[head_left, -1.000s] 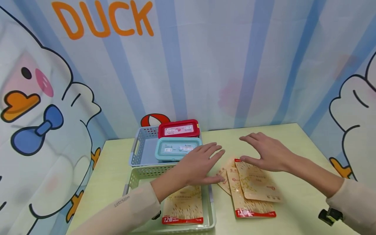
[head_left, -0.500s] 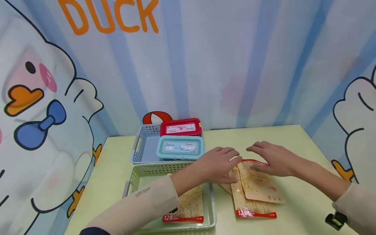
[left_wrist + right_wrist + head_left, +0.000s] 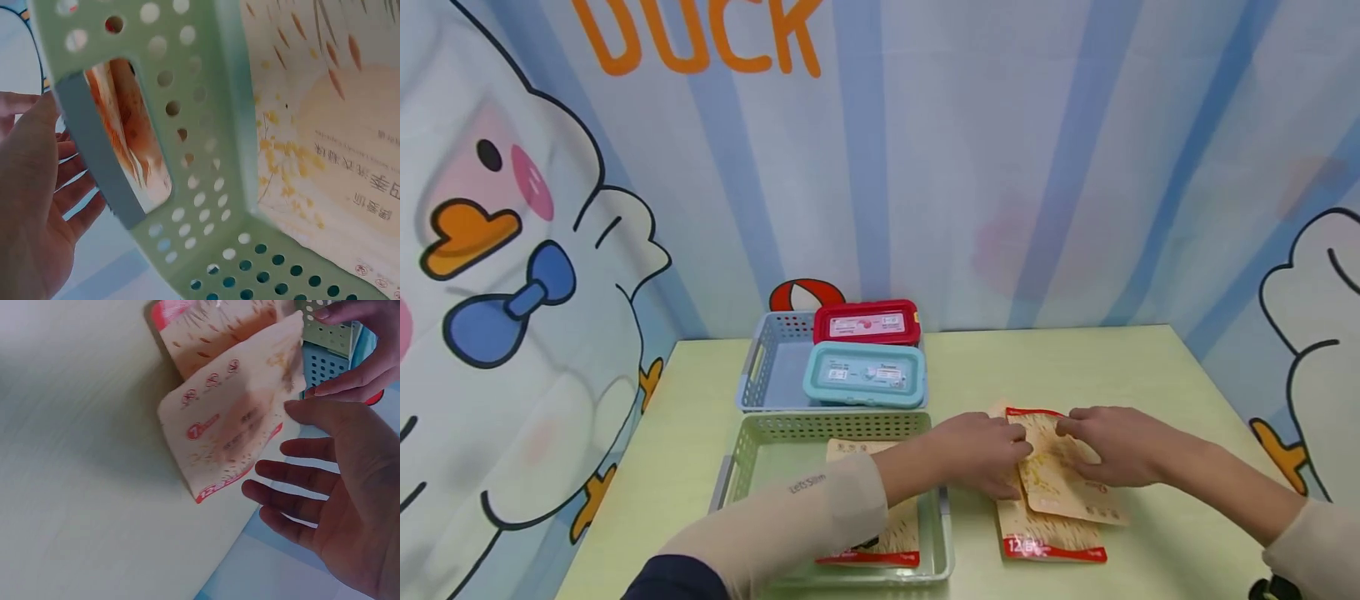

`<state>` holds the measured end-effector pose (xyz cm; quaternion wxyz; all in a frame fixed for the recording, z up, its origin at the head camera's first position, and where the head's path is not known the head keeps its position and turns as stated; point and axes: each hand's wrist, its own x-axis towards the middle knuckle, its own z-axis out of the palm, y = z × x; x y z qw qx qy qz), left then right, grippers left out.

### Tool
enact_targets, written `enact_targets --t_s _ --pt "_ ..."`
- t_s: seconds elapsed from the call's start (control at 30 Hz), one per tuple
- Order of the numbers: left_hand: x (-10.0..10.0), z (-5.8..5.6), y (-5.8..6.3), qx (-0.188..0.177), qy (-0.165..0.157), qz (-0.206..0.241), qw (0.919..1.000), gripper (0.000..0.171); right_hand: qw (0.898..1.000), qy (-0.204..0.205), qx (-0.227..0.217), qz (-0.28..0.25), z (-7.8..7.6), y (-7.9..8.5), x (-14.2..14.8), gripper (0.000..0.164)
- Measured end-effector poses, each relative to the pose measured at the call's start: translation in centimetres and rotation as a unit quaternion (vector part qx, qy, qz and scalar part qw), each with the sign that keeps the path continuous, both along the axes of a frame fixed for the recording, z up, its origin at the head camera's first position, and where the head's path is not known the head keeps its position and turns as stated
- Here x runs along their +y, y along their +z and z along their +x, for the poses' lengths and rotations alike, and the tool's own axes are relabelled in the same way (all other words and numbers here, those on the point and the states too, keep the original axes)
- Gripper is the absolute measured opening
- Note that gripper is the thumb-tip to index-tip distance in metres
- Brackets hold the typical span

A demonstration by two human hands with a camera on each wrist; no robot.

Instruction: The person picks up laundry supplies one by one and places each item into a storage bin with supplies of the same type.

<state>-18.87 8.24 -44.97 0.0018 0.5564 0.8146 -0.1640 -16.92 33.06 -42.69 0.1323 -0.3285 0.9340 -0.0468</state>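
Head view forward-down onto packets (image 3: 1066,497)

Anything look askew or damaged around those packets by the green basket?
Yes, mildly: right of the green basket, the top packet lies skewed across the lower packet, their edges not lined up. No tear or spill shows, though the right hand hides part.

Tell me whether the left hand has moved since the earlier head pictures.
Yes, rightward: against the green basket, the left hand has gone from mostly over it to mostly beyond its right rim, by the stacked packets.
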Motion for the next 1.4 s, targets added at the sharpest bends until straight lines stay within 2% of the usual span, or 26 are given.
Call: enact_targets --t_s 0.1,0.3,0.43,0.57,0.77,1.0,1.1,1.27,1.4 --pt "0.6 0.5 -0.6 0.01 0.006 -0.01 0.9999 0.055 0.999 0.016 0.019 0.025 0.3 -0.7 0.7 0.034" --pt "1.3 1.4 -1.3 -0.002 0.033 -0.023 0.9992 0.048 0.998 0.033 0.031 0.038 1.0 -2.3 2.1 0.025" --pt "1.3 1.5 -1.4 0.004 0.053 -0.022 0.9983 0.043 0.998 0.026 0.035 0.045 1.4 -3.0 2.5 0.026" --pt "1.2 1.6 -1.3 -0.02 0.067 -0.017 0.9974 0.042 0.998 0.021 0.04 0.052 1.7 -3.3 2.6 0.036" --pt "1.0 1.7 -1.2 -0.054 0.071 -0.009 0.996 0.042 0.996 0.014 0.045 0.077 1.9 -3.7 2.8 0.054" --pt "0.5 1.7 -1.5 -0.046 0.054 -0.019 0.9973 0.045 0.988 0.037 0.109 0.101 2.1 -4.4 3.8 0.056" --pt "0.2 1.5 -1.6 -0.044 0.053 -0.016 0.9975 0.042 0.986 0.044 0.123 0.103 1.9 -4.7 4.4 0.054" --pt "-0.3 1.3 -1.5 -0.05 0.062 0.013 0.9967 0.034 0.986 0.044 0.135 0.083 1.6 -5.4 5.0 0.048" --pt "-0.7 1.1 -1.6 -0.041 0.073 0.037 0.9958 0.027 0.983 0.054 0.161 0.064 1.4 -5.4 4.7 0.05"
